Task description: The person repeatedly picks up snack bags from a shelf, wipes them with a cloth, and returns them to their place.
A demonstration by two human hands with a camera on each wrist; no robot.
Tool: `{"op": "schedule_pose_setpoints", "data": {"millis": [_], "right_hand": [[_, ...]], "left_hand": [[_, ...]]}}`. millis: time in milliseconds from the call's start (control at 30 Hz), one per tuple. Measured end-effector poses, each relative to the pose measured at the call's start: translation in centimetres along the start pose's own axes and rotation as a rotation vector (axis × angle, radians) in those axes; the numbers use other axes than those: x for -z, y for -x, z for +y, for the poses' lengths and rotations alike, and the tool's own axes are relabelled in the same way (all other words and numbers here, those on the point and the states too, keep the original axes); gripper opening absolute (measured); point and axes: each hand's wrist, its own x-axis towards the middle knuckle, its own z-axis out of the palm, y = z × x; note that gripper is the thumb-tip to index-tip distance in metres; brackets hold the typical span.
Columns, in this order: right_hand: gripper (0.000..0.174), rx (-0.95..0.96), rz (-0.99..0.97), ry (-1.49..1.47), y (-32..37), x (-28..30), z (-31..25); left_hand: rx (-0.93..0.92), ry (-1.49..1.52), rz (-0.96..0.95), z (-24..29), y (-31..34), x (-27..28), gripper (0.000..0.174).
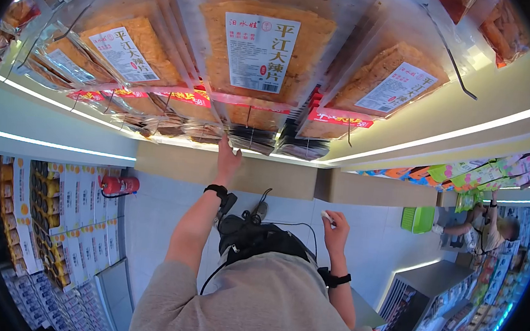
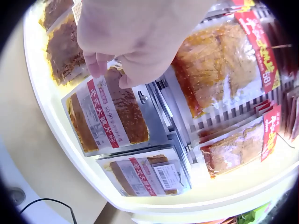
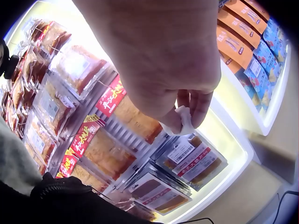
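At the lower row of a snack display, my left hand (image 1: 228,160) reaches to the hanging packets. In the left wrist view its thumb and curled fingers pinch the edge of a flat snack packet (image 2: 112,116) with a red-and-white label; the fingertips partly cover that edge. A similar packet (image 2: 145,175) hangs beside it. My right hand (image 1: 336,232) is held away from the display in the head view, a small crumpled white tissue (image 3: 183,122) pinched between thumb and fingers. Behind it in the right wrist view are more red-labelled packets (image 3: 190,161).
Large clear-bagged snack sheets (image 1: 262,55) hang above on metal hooks (image 1: 453,65). A white shelf lip (image 2: 42,100) edges the display. Stacked boxes and a red fire extinguisher (image 1: 119,185) stand at left. A green basket (image 1: 418,220) and another person (image 1: 492,229) are at right.
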Motion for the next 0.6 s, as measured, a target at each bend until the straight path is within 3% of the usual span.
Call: {"op": "schedule_pose_setpoints", "data": {"millis": [367,600], "right_hand": [[0.015,0.030,-0.005,-0.033,-1.6,-0.6,0.1],[0.017,0.013,-0.033,-0.019,-2.1,-0.3,0.3]], "left_hand": [[-0.023,-0.139,0.043,2.1,1.6,1.3,0.081],[0.097,0.057,0.098,0.8,2.2,1.0,0.061]]}}
